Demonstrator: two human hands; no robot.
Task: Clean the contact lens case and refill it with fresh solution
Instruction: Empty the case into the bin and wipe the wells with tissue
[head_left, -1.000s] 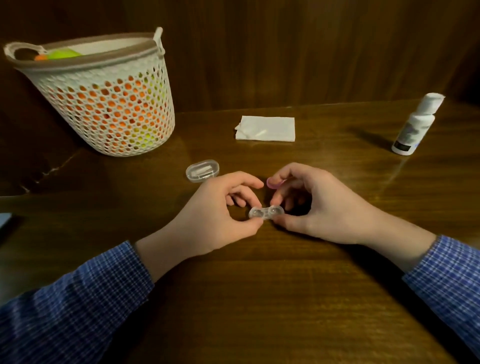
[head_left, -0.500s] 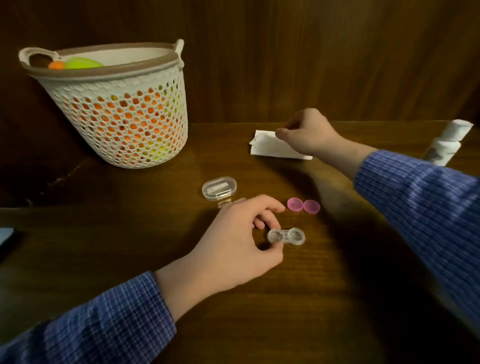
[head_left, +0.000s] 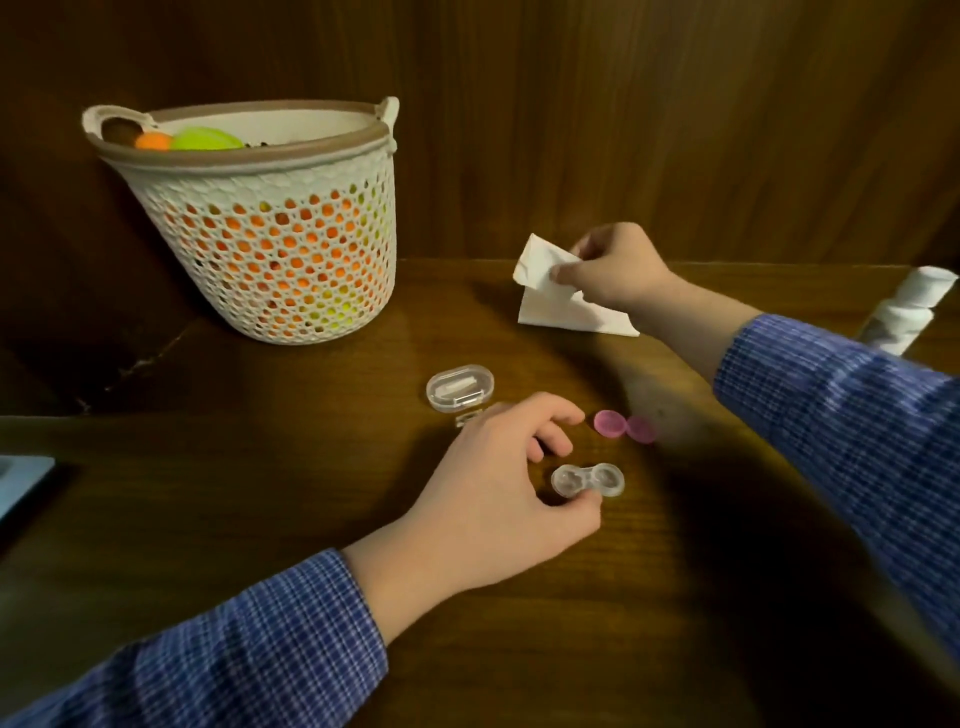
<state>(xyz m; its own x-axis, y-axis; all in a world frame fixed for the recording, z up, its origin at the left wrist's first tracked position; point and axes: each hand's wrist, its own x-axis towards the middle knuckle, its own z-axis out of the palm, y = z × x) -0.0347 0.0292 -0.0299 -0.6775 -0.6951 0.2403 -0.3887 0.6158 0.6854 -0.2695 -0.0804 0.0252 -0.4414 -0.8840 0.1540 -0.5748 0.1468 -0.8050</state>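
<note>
The clear lens case (head_left: 588, 479) lies open on the table; two pink caps (head_left: 626, 427) lie beside each other behind it.

You're wearing a long-sleeved shirt in a blue-and-white small check, woven fabric, grid pattern fine and even. Left checked sleeve (head_left: 218, 649) ends at the wrist with a plain edge, no visible button. Right checked sleeve (head_left: 852, 415) same pattern, slightly blurred, cuff also at the wrist. Your bare left hand (head_left: 488, 499) and bare right hand (head_left: 618, 270) show no rings, watch or gloves.
</note>
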